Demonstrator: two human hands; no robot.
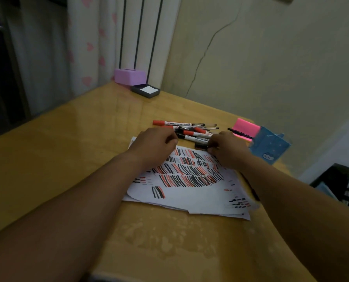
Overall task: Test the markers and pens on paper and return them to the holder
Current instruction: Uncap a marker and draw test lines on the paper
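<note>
White paper sheets point(190, 192), loosely stacked and crowded with red and black test strokes, lie on a glossy yellow wooden table point(68, 159). Right hand point(227, 151): fingers curled round the end of a short black marker point(201, 146) at the sheets' far edge. Left hand point(155, 146): fingers curled at the near edge of a loose pile of red- and black-capped markers and thin pens point(192, 131) — whether it holds anything cannot be told (the fingertips are hidden). The blue cardboard holder point(269, 148) stands just to the right of the right hand, beside a pink sticky-note pad point(244, 128). Likely hazards: the round barrels in the pile may roll if either hand nudges them; the light holder could tip under a wrist or a carelessly dropped marker; an uncapped tip — cap state is unclear here — might smear the sheets.
</note>
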